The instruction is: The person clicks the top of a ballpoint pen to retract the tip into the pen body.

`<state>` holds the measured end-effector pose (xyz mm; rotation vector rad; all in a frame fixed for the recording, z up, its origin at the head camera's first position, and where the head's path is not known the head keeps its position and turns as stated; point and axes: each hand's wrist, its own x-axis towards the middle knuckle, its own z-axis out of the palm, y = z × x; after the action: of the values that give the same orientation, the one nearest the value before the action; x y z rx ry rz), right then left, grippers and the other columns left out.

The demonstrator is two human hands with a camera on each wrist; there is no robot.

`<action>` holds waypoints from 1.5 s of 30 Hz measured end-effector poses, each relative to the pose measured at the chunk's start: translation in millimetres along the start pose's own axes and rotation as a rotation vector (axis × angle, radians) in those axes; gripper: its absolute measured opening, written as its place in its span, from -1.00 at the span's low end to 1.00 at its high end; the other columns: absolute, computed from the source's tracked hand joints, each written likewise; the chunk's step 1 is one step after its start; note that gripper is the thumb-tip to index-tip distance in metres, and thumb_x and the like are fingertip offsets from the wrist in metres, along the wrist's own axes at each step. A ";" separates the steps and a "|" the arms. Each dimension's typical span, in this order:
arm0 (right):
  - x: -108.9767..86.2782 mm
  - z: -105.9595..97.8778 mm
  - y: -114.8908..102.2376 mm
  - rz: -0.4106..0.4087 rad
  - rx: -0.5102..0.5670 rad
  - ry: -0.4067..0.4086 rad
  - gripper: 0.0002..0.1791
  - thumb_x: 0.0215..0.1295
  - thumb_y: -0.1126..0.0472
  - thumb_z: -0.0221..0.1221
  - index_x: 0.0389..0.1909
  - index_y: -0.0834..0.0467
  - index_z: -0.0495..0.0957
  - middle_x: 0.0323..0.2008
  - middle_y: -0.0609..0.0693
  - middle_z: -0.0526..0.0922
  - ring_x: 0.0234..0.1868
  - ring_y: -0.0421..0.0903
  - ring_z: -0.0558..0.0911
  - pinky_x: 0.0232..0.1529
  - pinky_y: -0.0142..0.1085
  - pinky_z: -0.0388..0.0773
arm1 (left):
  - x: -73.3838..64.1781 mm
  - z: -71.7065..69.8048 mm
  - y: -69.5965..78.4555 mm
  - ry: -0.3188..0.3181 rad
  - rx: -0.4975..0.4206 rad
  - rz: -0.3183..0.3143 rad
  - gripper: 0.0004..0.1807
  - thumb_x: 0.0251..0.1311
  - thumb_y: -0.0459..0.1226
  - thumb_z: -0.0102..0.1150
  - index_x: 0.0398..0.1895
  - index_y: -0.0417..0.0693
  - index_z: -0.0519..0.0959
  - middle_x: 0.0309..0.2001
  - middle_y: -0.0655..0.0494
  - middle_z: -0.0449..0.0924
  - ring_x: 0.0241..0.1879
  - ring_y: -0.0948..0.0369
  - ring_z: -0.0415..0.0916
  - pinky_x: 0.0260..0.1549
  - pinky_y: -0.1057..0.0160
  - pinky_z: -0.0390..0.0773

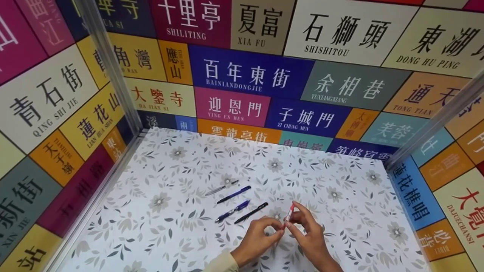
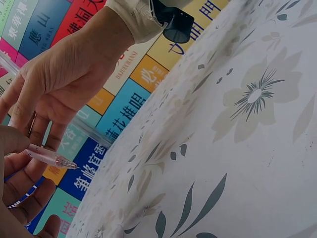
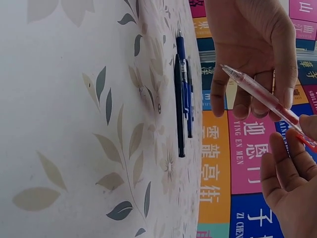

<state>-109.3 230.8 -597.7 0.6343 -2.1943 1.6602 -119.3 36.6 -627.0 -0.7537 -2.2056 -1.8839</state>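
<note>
A red gel pen [image 1: 290, 214] with a clear barrel is held between both hands above the table. My left hand [image 1: 257, 238] pinches its lower part with thumb and index finger. My right hand [image 1: 311, 236] grips the upper part, its index finger reaching the red end. In the right wrist view, the pen [image 3: 255, 90] slants with its bare tip pointing away from the right thumb; the left thumb lies against the barrel. The left wrist view shows the exposed writing tip of the pen [image 2: 49, 156] beside loosely spread fingers.
Several pens lie side by side left of the hands: a black pen [image 1: 251, 212], a blue pen [image 1: 232, 210], a blue-and-black pen [image 1: 234, 194] and a clear grey pen [image 1: 222, 187]. A floral cloth [image 1: 159, 241] covers the table. Colourful lettered panels [image 1: 249, 73] stand around three sides.
</note>
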 end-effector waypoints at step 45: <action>6.5 1.5 3.8 -0.047 -0.004 -0.017 -0.25 0.19 0.72 0.37 0.41 0.26 0.55 -0.21 0.20 0.74 -0.15 -0.08 0.79 0.03 -0.41 0.67 | -5.8 4.2 4.9 0.029 -0.105 -0.126 -0.91 0.34 -0.38 0.46 -0.13 -0.10 0.83 -0.21 0.11 0.84 -0.10 0.29 0.74 0.06 0.18 0.69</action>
<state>-116.8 229.2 -598.0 0.6959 -2.1771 1.6324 -111.2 39.4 -626.1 -0.6122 -2.1991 -2.0700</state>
